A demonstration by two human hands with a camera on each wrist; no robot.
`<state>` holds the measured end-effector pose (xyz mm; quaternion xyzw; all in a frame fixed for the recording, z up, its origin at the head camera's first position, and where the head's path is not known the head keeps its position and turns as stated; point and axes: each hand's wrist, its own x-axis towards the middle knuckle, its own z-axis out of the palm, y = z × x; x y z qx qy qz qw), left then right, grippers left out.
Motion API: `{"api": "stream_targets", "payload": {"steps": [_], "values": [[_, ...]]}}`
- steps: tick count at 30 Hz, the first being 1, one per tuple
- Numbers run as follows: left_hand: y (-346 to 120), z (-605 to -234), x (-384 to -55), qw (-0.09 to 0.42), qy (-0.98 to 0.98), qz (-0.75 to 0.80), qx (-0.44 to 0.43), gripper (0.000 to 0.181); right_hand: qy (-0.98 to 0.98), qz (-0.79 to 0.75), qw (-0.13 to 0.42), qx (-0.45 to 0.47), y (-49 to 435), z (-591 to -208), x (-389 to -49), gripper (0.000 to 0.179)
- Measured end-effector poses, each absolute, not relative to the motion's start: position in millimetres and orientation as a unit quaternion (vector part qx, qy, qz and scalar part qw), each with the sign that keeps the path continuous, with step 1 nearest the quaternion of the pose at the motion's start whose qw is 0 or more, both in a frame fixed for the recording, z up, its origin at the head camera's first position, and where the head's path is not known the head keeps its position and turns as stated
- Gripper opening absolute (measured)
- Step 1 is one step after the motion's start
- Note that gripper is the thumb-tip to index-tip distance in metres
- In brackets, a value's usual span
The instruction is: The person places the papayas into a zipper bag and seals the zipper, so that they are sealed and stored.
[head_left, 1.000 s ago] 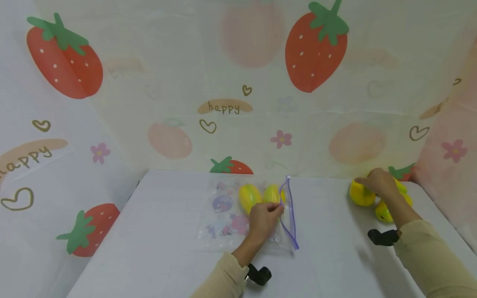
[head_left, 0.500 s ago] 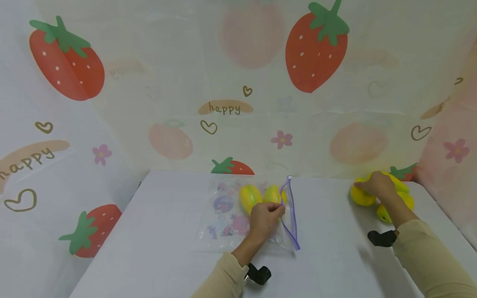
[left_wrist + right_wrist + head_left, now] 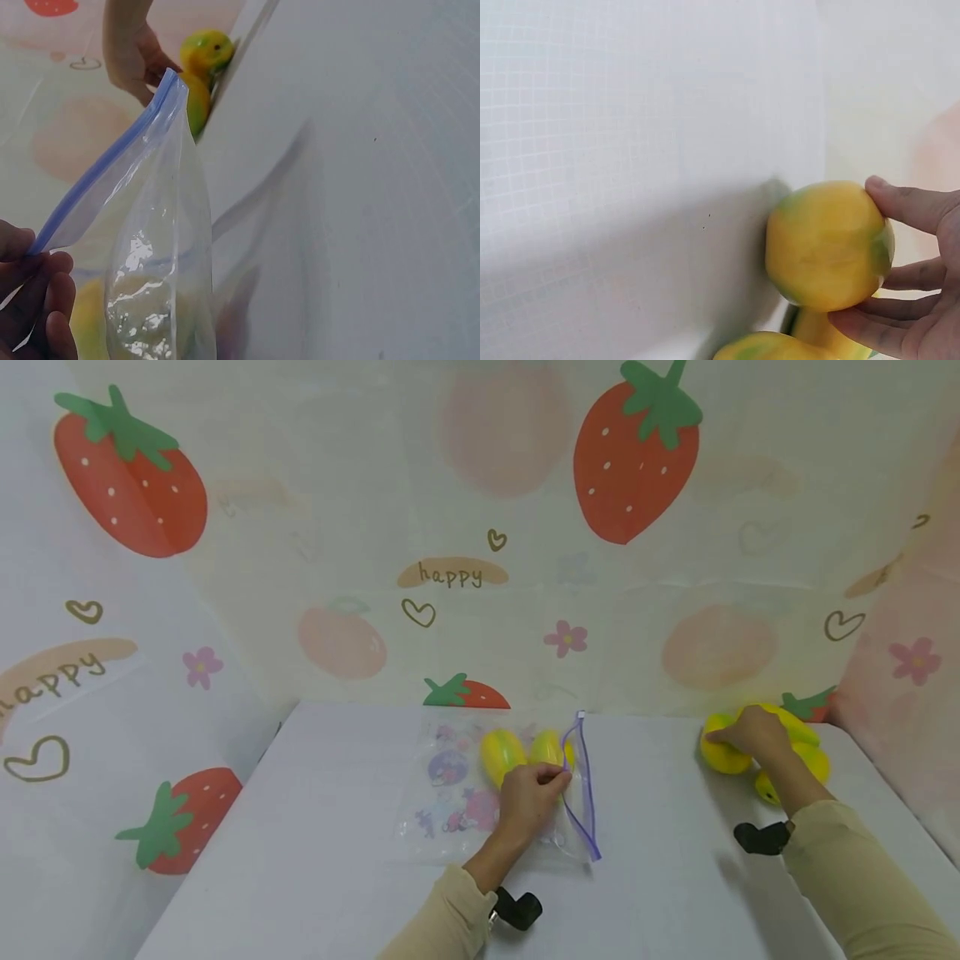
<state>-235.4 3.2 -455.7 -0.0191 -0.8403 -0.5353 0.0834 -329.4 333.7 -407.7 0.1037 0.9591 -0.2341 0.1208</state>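
Observation:
My left hand (image 3: 525, 797) pinches the purple zip edge of a clear, cartoon-printed zip bag (image 3: 450, 814). In the left wrist view, the bag's mouth (image 3: 97, 169) gapes beside the fingers. Two yellow-green fruits (image 3: 501, 756) show through the plastic, partly behind my hand. At the table's back right, my right hand (image 3: 765, 733) grips a round yellow fruit (image 3: 825, 244) with green patches. The right wrist view has the thumb on one side of it and the fingers on the other. The fruit's far side is hidden.
Beside the gripped fruit lie other yellow-green fruits (image 3: 813, 764), one of them long (image 3: 798, 727), close to the back wall. White cloth covers the table (image 3: 300, 827). A strawberry-printed curtain (image 3: 457, 635) stands along its back and sides.
My right thumb has moved down onto the left side of the round fruit, the hand lowering slightly around it. My left hand keeps its pinch on the zip bag.

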Motion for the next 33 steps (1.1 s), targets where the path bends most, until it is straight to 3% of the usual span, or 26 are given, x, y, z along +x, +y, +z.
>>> {"api": "stream_targets", "payload": {"steps": [12, 33], "values": [[3.0, -454.8, -234.8, 0.064, -0.84, -0.538, -0.006, 0.018, 0.962, -0.221, 0.126, 0.104, 328.4, -407.1, -329.9, 0.061], [2.9, -460.3, -238.5, 0.067, -0.837, -0.543, -0.006, 0.017, 0.959, -0.223, 0.142, 0.101, 329.7, -409.5, -332.8, 0.068]]}}
